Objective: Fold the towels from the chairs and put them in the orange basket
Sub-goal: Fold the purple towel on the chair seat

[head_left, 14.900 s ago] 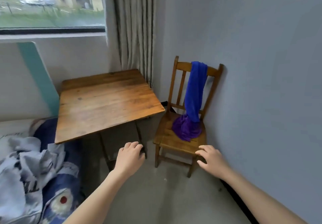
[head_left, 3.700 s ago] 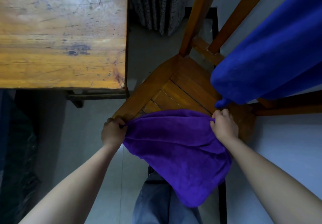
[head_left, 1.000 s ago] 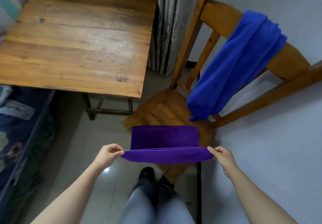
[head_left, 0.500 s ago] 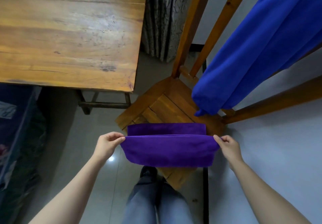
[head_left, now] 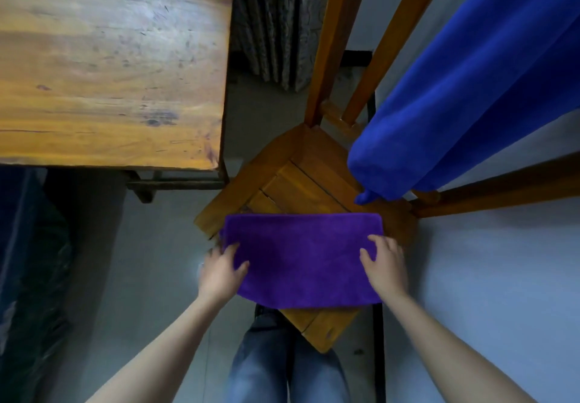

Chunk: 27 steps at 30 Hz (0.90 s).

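A purple towel (head_left: 301, 258), folded into a flat rectangle, lies on the front of the wooden chair seat (head_left: 301, 179) and hangs a little over its near edge. My left hand (head_left: 219, 272) rests on the towel's left end, with fingers and thumb on top of the cloth. My right hand (head_left: 386, 267) lies the same way on the right end. A blue towel (head_left: 455, 95) hangs over the chair's backrest at the upper right, its lower tip just above the seat. No orange basket is in view.
A wooden table (head_left: 110, 63) stands at the upper left, its corner close to the chair. A patterned curtain (head_left: 276, 19) hangs behind. A grey wall (head_left: 502, 277) runs along the right. Dark bedding (head_left: 28, 261) fills the left edge. My jeans-clad legs (head_left: 282, 365) stand below the seat.
Half a second ago both hands pinched the towel's near corners in the air above the seat. The folded towel now lies flat on the seat, and both hands lie on top of its ends.
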### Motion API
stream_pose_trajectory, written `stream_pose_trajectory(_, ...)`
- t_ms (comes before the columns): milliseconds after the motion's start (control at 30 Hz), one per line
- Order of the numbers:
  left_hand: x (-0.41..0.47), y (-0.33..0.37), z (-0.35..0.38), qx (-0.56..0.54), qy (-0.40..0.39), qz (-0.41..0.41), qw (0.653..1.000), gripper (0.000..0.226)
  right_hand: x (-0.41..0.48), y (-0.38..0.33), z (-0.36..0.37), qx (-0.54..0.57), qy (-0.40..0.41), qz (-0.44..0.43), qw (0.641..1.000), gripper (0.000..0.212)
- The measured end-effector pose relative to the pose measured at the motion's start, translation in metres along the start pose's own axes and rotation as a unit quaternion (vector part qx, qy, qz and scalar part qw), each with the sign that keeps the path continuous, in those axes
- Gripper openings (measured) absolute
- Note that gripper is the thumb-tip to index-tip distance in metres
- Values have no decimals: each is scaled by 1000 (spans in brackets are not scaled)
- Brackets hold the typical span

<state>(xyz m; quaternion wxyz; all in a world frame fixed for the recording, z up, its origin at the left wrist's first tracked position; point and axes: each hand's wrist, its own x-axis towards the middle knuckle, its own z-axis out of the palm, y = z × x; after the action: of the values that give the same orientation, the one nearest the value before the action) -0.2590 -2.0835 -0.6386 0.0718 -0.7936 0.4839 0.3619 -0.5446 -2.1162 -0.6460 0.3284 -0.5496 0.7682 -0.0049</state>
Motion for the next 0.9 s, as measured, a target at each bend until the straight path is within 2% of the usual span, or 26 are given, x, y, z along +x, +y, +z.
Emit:
stream_pose_trajectory(100,-11,14,22,112,-41,73,990,55,-6,-3,19,-92,-110,-81,986,39)
stream_pose_trajectory(167,-13,19,35,163,-99,99,977,55,-5,0,29,-135,-175,-77,972,40)
stream_pose_trajectory(233,-13,18,43,183,-154,94,966,55,-5,5,33,-151,-188,-74,968,40)
stream_pose_trajectory(300,-13,14,47,191,-171,97,962,55,-8,10,34,-132,-152,-75,977,43)
stream_pose_trajectory(367,-14,11,49,192,-168,106,961,55,-11,15,29,-107,-75,-34,991,47)
stream_pose_trajectory(433,-16,8,50,190,-158,114,962,55,-13,26,25,-65,-12,78,995,55)
stream_pose_trajectory(500,-17,4,49,185,-152,120,963,55,-12,36,23,45,-24,204,978,66)
stream_pose_trajectory(533,-17,3,49,183,-151,121,964,55,-12,39,23,116,-40,241,963,69)
stream_pose_trajectory(600,-18,1,48,182,-148,124,964,55,-8,44,26,241,-55,259,934,60)
stream_pose_trajectory(633,-18,1,48,182,-147,126,964,55,-6,48,29,266,-45,263,927,54)
stream_pose_trajectory(700,-20,1,49,183,-149,126,964,55,-4,51,32,249,-31,282,926,41)
stream_pose_trajectory(767,-21,2,50,183,-151,125,963,56,-4,51,32,237,-37,292,926,8)
stream_pose_trajectory(833,-22,3,50,184,-152,123,963,57,-3,50,26,227,-1,290,930,14)
stream_pose_trajectory(900,-22,5,49,188,-152,123,962,58,-5,44,9,202,75,291,932,9)
